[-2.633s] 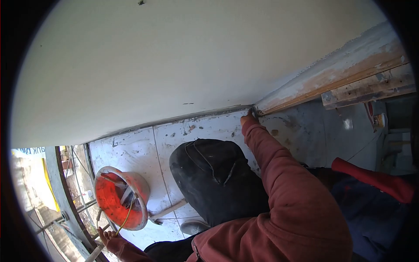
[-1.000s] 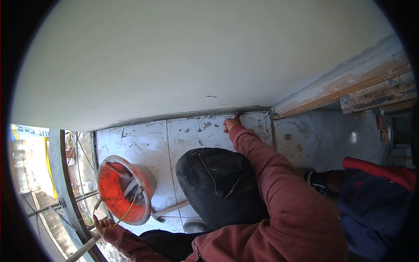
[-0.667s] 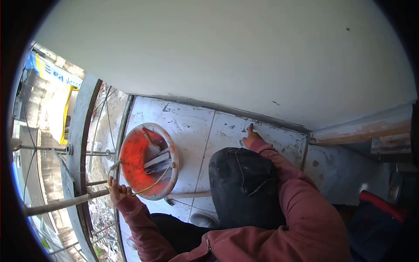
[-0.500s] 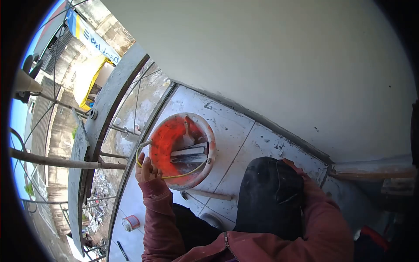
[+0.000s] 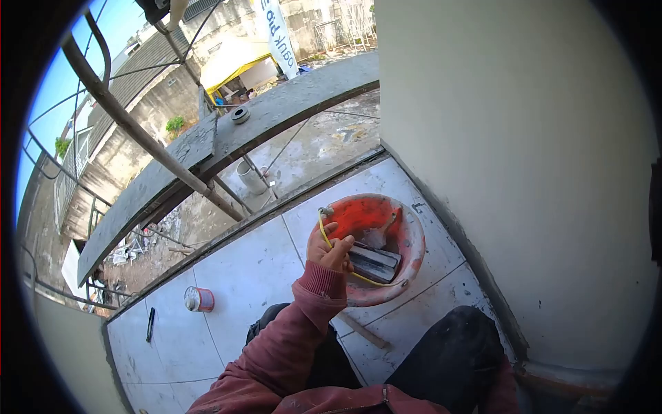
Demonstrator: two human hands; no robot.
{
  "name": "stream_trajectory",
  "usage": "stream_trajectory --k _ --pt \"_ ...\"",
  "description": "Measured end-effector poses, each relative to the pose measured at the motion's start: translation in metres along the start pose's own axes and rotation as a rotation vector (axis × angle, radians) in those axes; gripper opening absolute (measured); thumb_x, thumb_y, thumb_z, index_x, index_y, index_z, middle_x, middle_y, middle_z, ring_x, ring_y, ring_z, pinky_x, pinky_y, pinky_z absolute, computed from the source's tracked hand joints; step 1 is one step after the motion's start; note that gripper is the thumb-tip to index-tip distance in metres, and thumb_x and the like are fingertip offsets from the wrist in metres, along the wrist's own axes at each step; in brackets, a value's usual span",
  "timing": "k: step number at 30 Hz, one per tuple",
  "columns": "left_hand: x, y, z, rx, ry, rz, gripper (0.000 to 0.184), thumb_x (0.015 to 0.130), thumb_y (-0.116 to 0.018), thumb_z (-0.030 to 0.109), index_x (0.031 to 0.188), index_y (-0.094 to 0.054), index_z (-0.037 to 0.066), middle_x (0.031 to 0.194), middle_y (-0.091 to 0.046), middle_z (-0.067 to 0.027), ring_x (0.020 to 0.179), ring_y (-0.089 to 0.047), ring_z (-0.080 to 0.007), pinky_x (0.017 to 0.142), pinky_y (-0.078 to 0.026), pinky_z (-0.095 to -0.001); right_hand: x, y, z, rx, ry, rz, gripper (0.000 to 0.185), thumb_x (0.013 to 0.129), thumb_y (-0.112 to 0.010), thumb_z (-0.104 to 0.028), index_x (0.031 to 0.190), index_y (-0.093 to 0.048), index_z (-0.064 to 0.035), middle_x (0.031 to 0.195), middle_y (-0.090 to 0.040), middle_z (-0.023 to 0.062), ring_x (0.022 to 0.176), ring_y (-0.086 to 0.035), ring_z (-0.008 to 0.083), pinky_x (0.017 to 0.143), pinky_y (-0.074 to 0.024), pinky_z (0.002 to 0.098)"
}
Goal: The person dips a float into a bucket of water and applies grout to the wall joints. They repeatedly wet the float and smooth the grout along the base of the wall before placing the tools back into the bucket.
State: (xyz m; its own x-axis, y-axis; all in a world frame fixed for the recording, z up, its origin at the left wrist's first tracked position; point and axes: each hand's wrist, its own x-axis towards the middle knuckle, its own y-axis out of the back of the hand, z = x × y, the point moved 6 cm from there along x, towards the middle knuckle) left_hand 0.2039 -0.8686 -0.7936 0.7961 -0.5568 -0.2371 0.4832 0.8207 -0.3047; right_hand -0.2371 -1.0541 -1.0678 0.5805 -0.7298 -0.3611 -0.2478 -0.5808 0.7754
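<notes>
My left hand (image 5: 329, 250) is at the near left rim of an orange-red bucket (image 5: 414, 241), with its fingers curled around the thin yellow handle (image 5: 322, 226). Part of that handle is hidden behind the hand. Inside the bucket lie a paintbrush-like tool (image 5: 377, 237) with pale bristles and a grey, flat-faced trowel or float (image 5: 376, 262), partly covered by my fingers. My right hand is out of view; only a bit of its sleeve (image 5: 502, 393) shows beside my right knee.
A wooden-handled tool (image 5: 365, 331) lies on the white tiles (image 5: 248, 303) beside the bucket. Farther left are a small red-and-white can (image 5: 200, 299) and a black pen-like stick (image 5: 150, 324). Scaffold pipes (image 5: 145, 138) and a curved grey ledge (image 5: 276, 114) border the drop; a wall (image 5: 517, 172) stands right.
My view has swung left, so the bucket appears farther right. My left hand has come in over the bucket's rim with the handle. The right hand has dropped out of sight.
</notes>
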Motion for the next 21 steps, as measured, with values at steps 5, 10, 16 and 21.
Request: stream_trajectory --k 5,10,16,21 --pt "-0.003 -0.004 0.001 0.056 -0.030 -0.060 0.051 0.076 -0.057 0.012 0.115 -0.028 -0.005 0.052 -0.041 0.0019 0.040 -0.041 -0.0071 0.039 -0.040 -0.0222 0.010 0.032 -0.007 0.084 0.071 0.026 0.030 0.074 -0.054 -0.013 0.101 -0.050 -0.0011 0.081 -0.061 0.0147 0.072 -0.060 0.0259 0.064 -0.0457 0.0349" --pt "0.009 0.036 0.028 0.982 0.149 -0.234 0.063 0.070 -0.065 0.038 0.111 -0.043 -0.005 0.081 -0.060 -0.0140 0.075 -0.060 -0.0209 0.069 -0.048 -0.0296 -0.012 0.084 0.000 0.154 0.040 0.045 0.025 0.073 -0.055 -0.011 0.097 -0.053 -0.0012 0.080 -0.061 0.0141 0.072 -0.060 0.0249 0.064 -0.0456 0.0343" --pt "0.048 0.211 0.058 1.276 0.193 0.331 0.079 0.064 -0.064 0.050 0.121 -0.040 0.001 0.116 -0.047 -0.0213 0.107 -0.047 -0.0302 0.087 -0.039 -0.0331 -0.043 0.161 -0.129 -0.165 0.028 0.029 0.020 0.065 -0.061 -0.003 0.084 -0.056 0.0010 0.071 -0.058 0.0114 0.065 -0.058 0.0198 0.059 -0.0446 0.0278" --pt "0.094 0.363 -0.066 1.163 0.836 0.544 0.093 0.060 -0.067 0.050 0.130 -0.021 0.008 0.132 -0.026 -0.0196 0.119 -0.030 -0.0333 0.096 -0.029 -0.0421 -0.042 0.199 -0.184 -0.233 -0.001 0.121 0.028 0.064 -0.061 -0.002 0.091 -0.054 0.0008 0.080 -0.056 0.0107 0.060 -0.055 0.0170 0.056 -0.0441 0.0271"
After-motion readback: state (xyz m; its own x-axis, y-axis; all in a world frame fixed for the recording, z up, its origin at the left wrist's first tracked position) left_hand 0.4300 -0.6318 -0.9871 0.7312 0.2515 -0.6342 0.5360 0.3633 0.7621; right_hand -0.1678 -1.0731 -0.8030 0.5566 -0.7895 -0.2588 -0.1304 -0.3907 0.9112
